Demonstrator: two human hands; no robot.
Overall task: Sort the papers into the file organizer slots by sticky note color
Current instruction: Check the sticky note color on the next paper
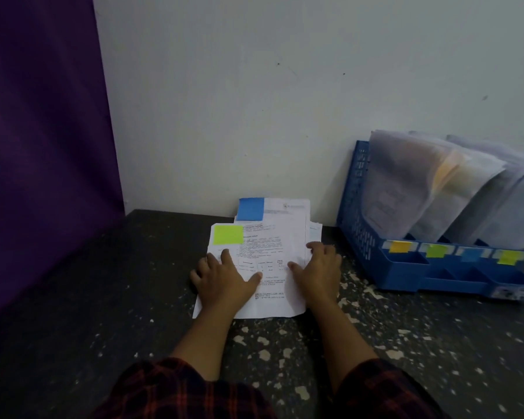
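A stack of printed papers (273, 237) lies on the dark speckled table by the wall. The top sheet carries a green sticky note (227, 234) at its upper left; a sheet beneath shows a blue sticky note (250, 209). My left hand (224, 279) rests flat on the top sheet's left side, fingers spread. On the sheet's right edge lies my right hand (318, 270), its fingers bent slightly over that edge. To the right stands the blue file organizer (357, 237), its slots labelled orange (400, 247), green (435, 251), blue (471, 254) and yellow (508, 257), with papers standing in them.
A white wall runs behind the table, and a purple curtain (43, 146) hangs at the left. The dark speckled table (285, 358) stretches toward me. Small front compartments of the organizer (454, 276) face the table's right side.
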